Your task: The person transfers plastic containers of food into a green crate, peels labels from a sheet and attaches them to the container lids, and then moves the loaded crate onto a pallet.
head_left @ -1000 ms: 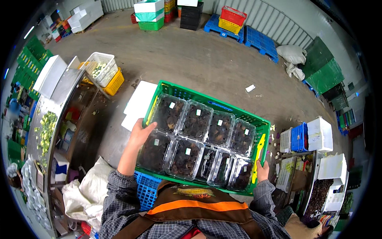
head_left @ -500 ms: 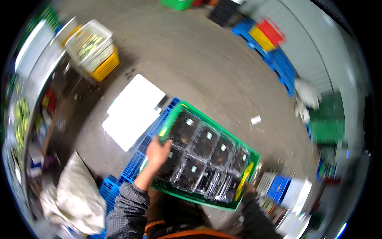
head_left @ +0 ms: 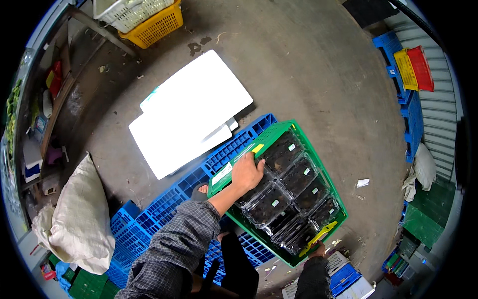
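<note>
A green plastic crate (head_left: pixel 326 173) is held between my two hands, tilted, partly over a blue pallet (head_left: pixel 164 207). Inside it lie several clear plastic boxes (head_left: pixel 267 205) with dark contents and small white labels; some at the near end stand on edge. My left hand (head_left: pixel 246 172) is closed over the crate's left rim, its fingers reaching inside. At the near right end my right hand (head_left: pixel 317 250) grips the rim beside a yellow handle (head_left: pixel 324 230); its fingers are partly hidden by the crate.
White foam-like boxes or lids (head_left: pixel 199 94) lie beyond the pallet. A bulging white sack (head_left: pixel 82 214) stands at left, near a metal table. Stacked white and yellow crates (head_left: pixel 154 22) are at far left. Blue pallets (head_left: pixel 411 119) line the right wall, with red and yellow crates (head_left: pixel 416 67).
The view has turned and shifted, so the surroundings sit elsewhere in the picture. The crate has turned clockwise and moved right in view, with both hands still on it.
</note>
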Tool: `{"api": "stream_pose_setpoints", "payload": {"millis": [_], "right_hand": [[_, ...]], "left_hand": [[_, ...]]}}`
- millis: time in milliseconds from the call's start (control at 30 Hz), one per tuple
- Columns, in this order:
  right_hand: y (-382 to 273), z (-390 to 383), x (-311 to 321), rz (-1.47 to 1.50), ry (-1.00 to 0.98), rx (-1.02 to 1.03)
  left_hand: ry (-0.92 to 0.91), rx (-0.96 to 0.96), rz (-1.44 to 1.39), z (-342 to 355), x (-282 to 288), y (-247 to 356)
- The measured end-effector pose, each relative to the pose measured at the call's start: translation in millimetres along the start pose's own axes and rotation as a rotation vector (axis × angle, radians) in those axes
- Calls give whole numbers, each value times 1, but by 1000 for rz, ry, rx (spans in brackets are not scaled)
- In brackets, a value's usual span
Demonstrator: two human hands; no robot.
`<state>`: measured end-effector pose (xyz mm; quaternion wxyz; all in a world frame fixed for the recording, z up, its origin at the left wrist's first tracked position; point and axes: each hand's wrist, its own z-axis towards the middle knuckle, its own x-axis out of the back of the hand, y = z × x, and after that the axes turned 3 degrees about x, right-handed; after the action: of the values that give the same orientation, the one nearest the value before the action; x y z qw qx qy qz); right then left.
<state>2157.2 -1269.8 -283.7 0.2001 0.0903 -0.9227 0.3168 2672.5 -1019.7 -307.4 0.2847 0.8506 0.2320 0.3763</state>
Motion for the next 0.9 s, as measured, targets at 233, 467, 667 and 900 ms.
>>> {"api": "stream_pose_setpoints", "payload": {"millis": [233,467,667,900], "right_hand": [[45,87,-136,-148,-186,-101],[96,146,-165,39,-249,-42],[104,176,-119,-77,356,104],[111,145,-162,-262,219,398]], "left_hand": [[111,53,120,124,-52,-73],[346,-198,361,130,-60,-80],[346,-180,465,126,-84,-57],[313,-210,500,127,-62,-69]]}}
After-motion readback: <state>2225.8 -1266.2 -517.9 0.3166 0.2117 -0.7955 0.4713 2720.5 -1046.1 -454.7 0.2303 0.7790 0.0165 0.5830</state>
